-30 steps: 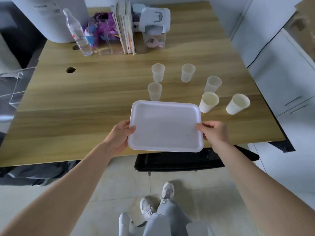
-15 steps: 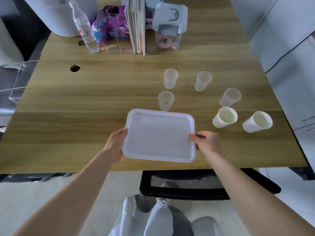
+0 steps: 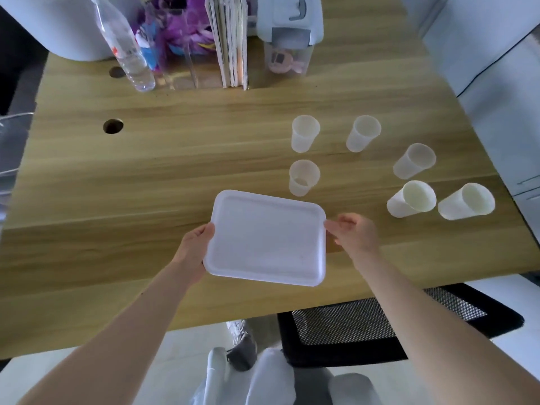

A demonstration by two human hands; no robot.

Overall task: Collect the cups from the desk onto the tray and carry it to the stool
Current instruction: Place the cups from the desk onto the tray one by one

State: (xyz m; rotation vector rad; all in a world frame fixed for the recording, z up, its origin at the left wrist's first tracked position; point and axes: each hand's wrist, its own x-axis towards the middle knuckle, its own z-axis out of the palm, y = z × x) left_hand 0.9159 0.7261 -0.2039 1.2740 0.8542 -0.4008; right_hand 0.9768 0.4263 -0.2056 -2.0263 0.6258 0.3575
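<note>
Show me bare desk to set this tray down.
Bare wood runs left of the white rectangular tray, out to the round cable hole. The right is crowded with six translucent plastic cups; the back edge with a clear water bottle and upright books.

Soft, even daylight fills the scene, brightest at the upper right, and a pale sheen lies across the far part of the table (image 3: 175, 159). Shadows are faint and short. The wide-angle lens bows the table's edges, and the whole picture is slightly soft, the frame's corners most.
</note>
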